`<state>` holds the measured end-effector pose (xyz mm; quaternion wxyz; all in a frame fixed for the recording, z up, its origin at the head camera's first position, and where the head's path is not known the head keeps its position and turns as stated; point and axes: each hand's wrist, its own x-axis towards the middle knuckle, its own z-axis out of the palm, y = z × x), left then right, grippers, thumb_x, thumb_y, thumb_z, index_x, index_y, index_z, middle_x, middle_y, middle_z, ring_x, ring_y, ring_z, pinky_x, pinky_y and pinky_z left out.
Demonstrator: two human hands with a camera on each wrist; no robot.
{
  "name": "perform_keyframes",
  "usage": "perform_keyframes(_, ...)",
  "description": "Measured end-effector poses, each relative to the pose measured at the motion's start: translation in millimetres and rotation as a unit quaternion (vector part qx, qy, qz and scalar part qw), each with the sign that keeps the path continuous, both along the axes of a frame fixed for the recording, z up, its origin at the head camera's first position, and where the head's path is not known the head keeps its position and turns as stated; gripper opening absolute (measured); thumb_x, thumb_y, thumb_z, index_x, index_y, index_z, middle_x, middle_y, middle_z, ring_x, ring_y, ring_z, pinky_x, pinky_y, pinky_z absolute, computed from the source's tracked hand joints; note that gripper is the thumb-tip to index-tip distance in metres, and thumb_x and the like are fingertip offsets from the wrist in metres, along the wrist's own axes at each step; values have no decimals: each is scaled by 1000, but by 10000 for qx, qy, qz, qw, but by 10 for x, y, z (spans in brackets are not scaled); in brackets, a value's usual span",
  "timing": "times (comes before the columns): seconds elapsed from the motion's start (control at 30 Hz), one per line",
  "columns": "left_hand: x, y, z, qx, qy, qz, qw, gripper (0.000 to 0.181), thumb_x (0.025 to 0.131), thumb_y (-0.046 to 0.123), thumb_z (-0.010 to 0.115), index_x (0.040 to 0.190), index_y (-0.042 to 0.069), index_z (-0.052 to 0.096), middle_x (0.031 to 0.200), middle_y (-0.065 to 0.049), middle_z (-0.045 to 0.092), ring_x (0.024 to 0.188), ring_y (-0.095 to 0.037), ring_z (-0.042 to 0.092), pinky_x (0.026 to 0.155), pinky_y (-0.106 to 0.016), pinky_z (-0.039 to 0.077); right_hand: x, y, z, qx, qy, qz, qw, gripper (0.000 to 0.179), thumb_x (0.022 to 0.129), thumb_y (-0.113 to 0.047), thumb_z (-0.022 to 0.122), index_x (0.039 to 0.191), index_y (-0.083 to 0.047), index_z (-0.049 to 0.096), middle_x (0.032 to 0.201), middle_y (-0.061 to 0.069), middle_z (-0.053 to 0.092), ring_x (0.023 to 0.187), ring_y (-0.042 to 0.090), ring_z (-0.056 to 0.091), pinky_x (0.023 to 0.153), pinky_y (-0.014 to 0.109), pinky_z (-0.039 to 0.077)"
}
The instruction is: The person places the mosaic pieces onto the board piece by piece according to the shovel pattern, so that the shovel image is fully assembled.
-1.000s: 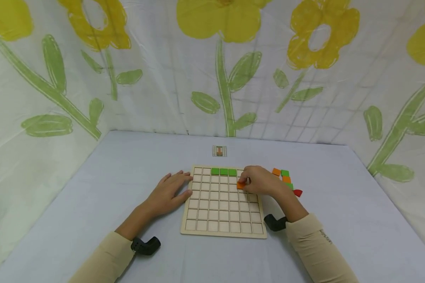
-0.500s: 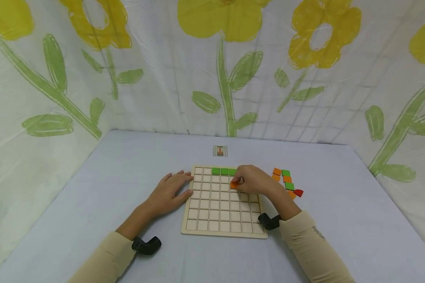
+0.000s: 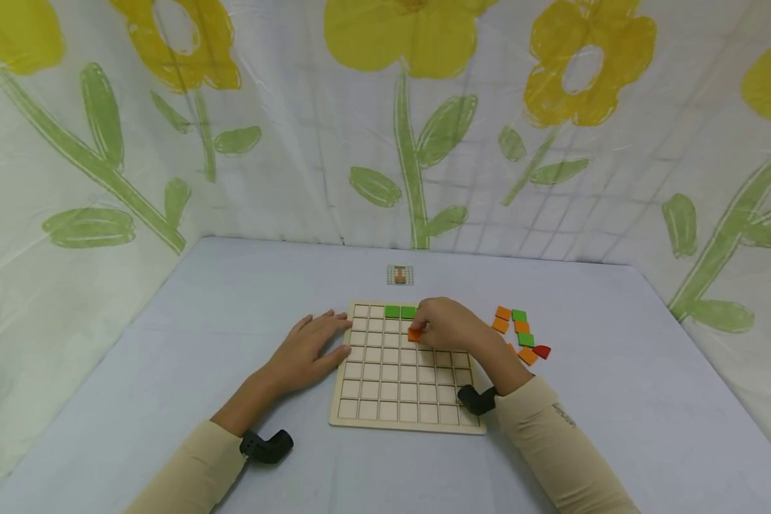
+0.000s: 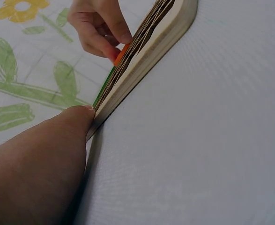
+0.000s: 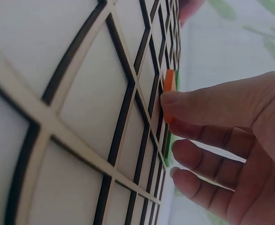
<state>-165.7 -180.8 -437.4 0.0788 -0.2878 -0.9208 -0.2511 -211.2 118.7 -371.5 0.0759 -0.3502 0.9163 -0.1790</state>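
A wooden grid board lies flat on the table. My right hand pinches an orange square tile between thumb and index finger, over the upper middle of the grid. In the right wrist view the tile stands tilted close to the board's surface. Green square tiles sit in the top row; the hand hides part of that row. My left hand lies with its fingers extended, the fingertips touching the board's left edge.
Loose orange tiles, green tiles and a red rounded piece lie right of the board, partly behind the right arm. A small pattern card lies beyond the board. A flower-printed cloth hangs behind the table.
My right hand has moved left across the board with the orange tile, from a right-hand column toward the middle. It now covers the rightmost green tile. The left hand stays put.
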Motion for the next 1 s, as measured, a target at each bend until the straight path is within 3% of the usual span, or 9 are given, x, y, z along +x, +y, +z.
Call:
perform_keyframes(0.33, -9, -1, -4, 1, -82, 23, 10000, 52, 102, 40, 57, 144, 11, 53, 151, -8, 47, 145, -30, 34, 117, -56, 17, -35, -82, 3, 126, 211, -80, 9997, 11, 90, -9, 74, 98, -6, 81, 100, 5, 68, 95, 25, 66, 79, 36, 57)
perform_keyframes(0.53, -4, -2, 2, 21, -19, 5, 10000, 52, 102, 40, 57, 143, 9, 53, 150, -10, 48, 144, -32, 35, 117, -58, 18, -75, -116, -20, 54, 91, -296, 9995, 12, 89, -5, 74, 98, -8, 81, 99, 3, 71, 94, 23, 68, 77, 34, 57)
perform_keyframes(0.63, -2, -10, 7, 29, 26, 3, 10000, 52, 101, 39, 58, 142, 8, 54, 150, -11, 49, 143, -33, 36, 116, -59, 18, -94, -129, -17, 41, 84, -309, 9995, 12, 89, -2, 72, 87, -9, 81, 94, 3, 73, 85, 19, 68, 74, 32, 56)
perform_keyframes(0.8, -7, -12, 9, 28, 97, 23, 9999, 51, 101, 38, 59, 142, 8, 54, 149, -11, 50, 143, -33, 37, 116, -59, 19, -108, -144, -14, 7, 125, -280, 9995, 21, 90, 0, 69, 74, -11, 75, 81, 1, 72, 63, 11, 51, 65, 31, 46)
perform_keyframes(1.0, -7, 1, 1, -40, 38, -6, 10000, 51, 102, 39, 57, 143, 9, 53, 150, -11, 49, 144, -33, 36, 116, -60, 19, -1, -83, -36, -46, -36, -342, 9994, 18, 91, -3, 70, 75, -10, 76, 77, -4, 65, 65, 8, 50, 62, 27, 45)
